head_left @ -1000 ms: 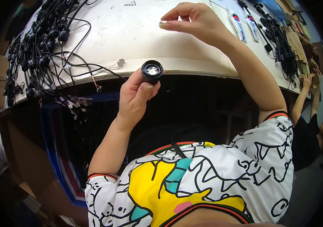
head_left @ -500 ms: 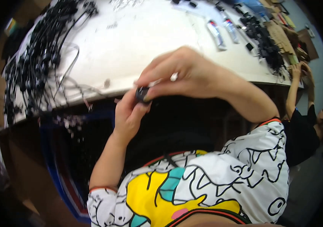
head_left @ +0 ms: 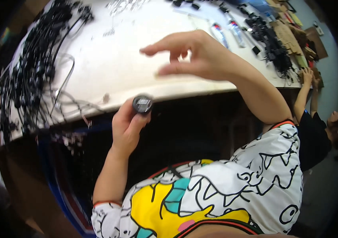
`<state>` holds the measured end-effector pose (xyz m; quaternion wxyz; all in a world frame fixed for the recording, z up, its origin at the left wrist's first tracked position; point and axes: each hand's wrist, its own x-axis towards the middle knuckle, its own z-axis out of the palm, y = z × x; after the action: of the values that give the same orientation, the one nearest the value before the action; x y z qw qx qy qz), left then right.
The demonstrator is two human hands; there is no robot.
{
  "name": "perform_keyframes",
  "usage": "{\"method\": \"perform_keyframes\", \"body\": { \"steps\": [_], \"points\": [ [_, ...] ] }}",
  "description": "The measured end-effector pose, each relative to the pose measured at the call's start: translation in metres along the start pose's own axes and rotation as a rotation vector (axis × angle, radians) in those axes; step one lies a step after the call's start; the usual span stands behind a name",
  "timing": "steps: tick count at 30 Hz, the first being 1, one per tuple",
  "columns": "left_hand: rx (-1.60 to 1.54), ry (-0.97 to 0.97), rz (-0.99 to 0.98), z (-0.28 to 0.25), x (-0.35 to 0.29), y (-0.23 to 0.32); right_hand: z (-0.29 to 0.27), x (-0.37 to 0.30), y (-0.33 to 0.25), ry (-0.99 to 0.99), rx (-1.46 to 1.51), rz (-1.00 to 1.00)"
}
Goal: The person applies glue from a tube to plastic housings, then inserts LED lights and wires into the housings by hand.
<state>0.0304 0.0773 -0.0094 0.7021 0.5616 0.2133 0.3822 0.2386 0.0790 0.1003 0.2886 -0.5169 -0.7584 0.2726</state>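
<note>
In the head view, the right hand has moved up and away from the black cylinder, and is now above the table, well apart from it. Its thumb and forefinger are apart; because of blur, I cannot tell whether a small piece is between other fingers. The left hand is clamped around the cylinder, just before the table edge. The cylinder's end is now uncovered, so, I judge, this contact is finished.

Messy counter
Cable heap way left of the two tubes, black cords just right, cardboard beyond.
</note>
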Motion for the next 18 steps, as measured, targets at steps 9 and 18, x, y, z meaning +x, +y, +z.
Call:
{"method": "perform_keyframes", "body": {
  "steps": [9, 18],
  "points": [
    [-0.176, -0.107, 0.002, -0.002, -0.016, -0.001, -0.101, 0.035, 0.15, 0.354, -0.914, 0.678],
    [-0.11, -0.087, -0.005, -0.007, -0.018, -0.004, -0.065, 0.044, 0.112, 0.072, 0.078, 0.534]
  ]
}}
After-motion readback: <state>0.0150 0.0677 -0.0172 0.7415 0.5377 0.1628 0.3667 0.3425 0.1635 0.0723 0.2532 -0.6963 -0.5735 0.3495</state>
